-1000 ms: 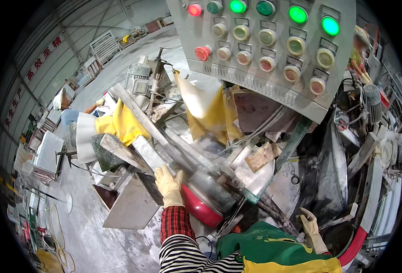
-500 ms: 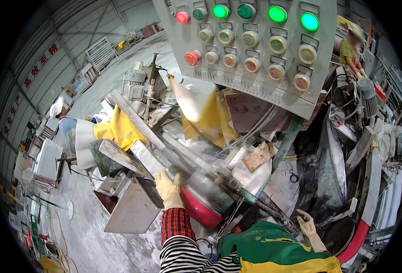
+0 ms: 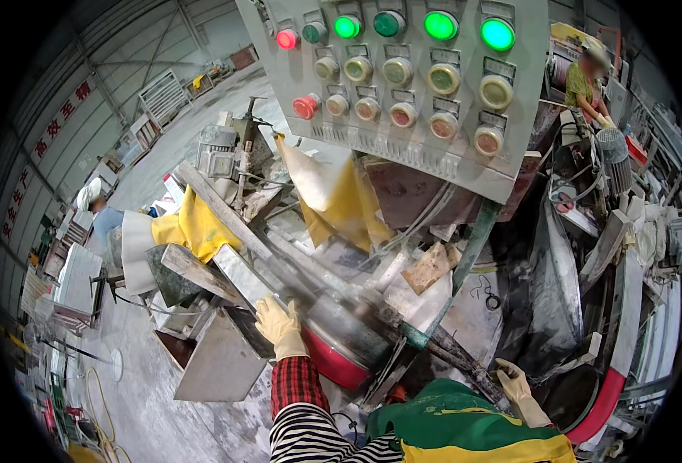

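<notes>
My left hand (image 3: pixel 280 327), in a pale rubber glove, lies with fingers stretched at the near end of a long white stone strip (image 3: pixel 240 272). Just right of it is a machine head with a grey rounded guard and a red band (image 3: pixel 333 359). At lower right, my right hand (image 3: pixel 521 392), also gloved, has its fingers loosely bent and apart, with nothing visible in it. It is beside dirty dark rods (image 3: pixel 468 363). A green and yellow apron (image 3: pixel 449 420) covers my front.
A grey control panel (image 3: pixel 402 150) with lit buttons hangs ahead. Yellow cloth (image 3: pixel 198 224), a plank (image 3: pixel 202 274) and a grey board (image 3: pixel 221 355) stand left. Another curved red-banded guard (image 3: pixel 599 405) is at right. Two other people work farther off, one on each side.
The whole view has shifted slightly, so the panel and machine sit farther left in the picture. My left hand stays at the stone strip; my right hand looks almost unchanged.
</notes>
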A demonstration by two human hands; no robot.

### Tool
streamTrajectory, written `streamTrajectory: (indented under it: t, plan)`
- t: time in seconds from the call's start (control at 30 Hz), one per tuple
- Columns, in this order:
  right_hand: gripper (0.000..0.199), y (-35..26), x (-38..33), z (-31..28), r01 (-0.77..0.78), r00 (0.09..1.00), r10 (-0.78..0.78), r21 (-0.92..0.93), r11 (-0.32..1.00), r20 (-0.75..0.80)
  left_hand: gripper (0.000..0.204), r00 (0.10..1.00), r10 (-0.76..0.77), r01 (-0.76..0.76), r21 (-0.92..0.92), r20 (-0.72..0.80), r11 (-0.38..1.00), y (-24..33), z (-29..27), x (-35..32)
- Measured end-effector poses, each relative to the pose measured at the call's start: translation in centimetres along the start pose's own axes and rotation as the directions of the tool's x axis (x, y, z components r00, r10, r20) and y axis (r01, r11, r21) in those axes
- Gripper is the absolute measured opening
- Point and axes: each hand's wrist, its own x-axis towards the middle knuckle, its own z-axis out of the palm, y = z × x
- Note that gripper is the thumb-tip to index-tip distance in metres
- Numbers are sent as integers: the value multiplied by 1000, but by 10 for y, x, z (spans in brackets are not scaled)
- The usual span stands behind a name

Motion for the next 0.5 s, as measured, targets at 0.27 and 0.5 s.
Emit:
streamTrajectory:
  t: [0.27, 0.5]
  plan:
    - [39, -15, -8, 12, -56, 996, 37, 230, 972, 85, 61, 987, 133, -149, -190, -95, 970, 5, 2, -83]
    - [49, 18, 21, 21, -33, 966, -60, 345, 938, 253, 78, 952, 301, -294, -409, -49, 864, 5, -8, -180]
